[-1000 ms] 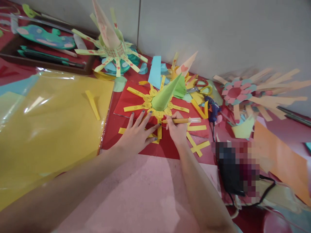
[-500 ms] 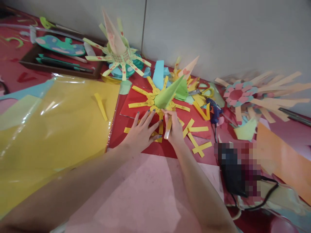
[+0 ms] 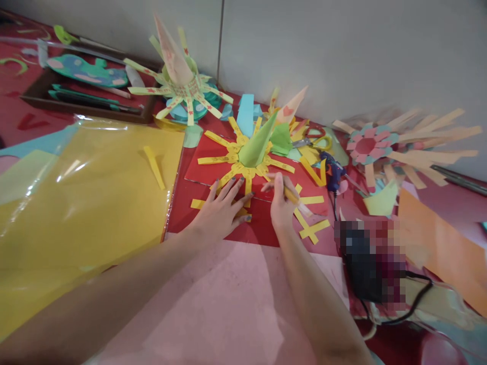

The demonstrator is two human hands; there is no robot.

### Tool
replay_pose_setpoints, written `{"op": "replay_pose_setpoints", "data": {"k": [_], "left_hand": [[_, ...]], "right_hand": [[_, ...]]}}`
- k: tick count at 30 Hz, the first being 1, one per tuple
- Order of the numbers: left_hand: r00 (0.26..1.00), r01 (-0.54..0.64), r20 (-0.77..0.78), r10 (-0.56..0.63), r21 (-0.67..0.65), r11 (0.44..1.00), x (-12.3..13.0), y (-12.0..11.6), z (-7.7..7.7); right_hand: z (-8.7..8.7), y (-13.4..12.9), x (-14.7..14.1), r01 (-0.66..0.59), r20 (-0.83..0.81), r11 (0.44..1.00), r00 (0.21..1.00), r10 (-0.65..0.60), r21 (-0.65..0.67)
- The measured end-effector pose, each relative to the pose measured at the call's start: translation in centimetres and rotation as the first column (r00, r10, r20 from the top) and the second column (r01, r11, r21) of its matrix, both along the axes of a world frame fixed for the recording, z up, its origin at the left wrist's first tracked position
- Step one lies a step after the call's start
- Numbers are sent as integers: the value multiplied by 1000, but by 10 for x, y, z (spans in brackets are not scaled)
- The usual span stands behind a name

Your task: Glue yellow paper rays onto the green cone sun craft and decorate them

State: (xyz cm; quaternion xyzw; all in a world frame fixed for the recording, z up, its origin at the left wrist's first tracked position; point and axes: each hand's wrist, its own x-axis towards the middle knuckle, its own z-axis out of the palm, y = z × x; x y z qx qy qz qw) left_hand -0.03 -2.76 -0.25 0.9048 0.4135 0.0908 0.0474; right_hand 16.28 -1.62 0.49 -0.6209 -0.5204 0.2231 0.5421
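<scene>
A yellow paper ring with strips radiating outward (image 3: 249,171) lies on a red sheet (image 3: 201,167), and a green paper cone (image 3: 255,147) stands in its middle. My left hand (image 3: 224,208) is spread flat by the ring's lower strips, its fingertips touching the near ones. Just right of the lowest strip, my right hand (image 3: 280,197) is closed around a yellow-and-clear pen (image 3: 296,197), which slants down to the right. Loose yellow strips (image 3: 310,225) lie crossed beside that hand.
Behind stand a pale cone decoration (image 3: 188,86) and scissors (image 3: 323,142). Right are a blue glue gun (image 3: 335,172), a paper flower (image 3: 367,144) and a dark pixelated object (image 3: 359,258). Left are a brown tray (image 3: 83,109) and a yellow sheet (image 3: 114,187).
My right hand has moved right, off the lowest strip, and the pen has tilted over to the right. My left hand stays at the ring. The whole view has shifted slightly.
</scene>
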Motion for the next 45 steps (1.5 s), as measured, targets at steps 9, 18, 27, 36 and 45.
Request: {"op": "replay_pose_setpoints", "data": {"k": [9,18,27,36,45], "left_hand": [[999,19,27,-18,-27,999,-1,0,1],[991,70,115,-69,-3,998,0,2,7],[992,105,74,-106,27,994,-3,10,0],[991,108,79,-111,42,993,-2,13,-1],[987,101,124,-104,30,994,-2,13,-3]], "right_hand": [[-5,5,2,-78,-129,985,990,59,-151],[-7,5,4,-63,-206,991,978,37,-121],[-4,4,0,-110,-137,982,987,89,-151],[-4,6,0,-149,-70,972,988,139,-179],[-7,5,2,-77,-35,989,997,73,-125]]}}
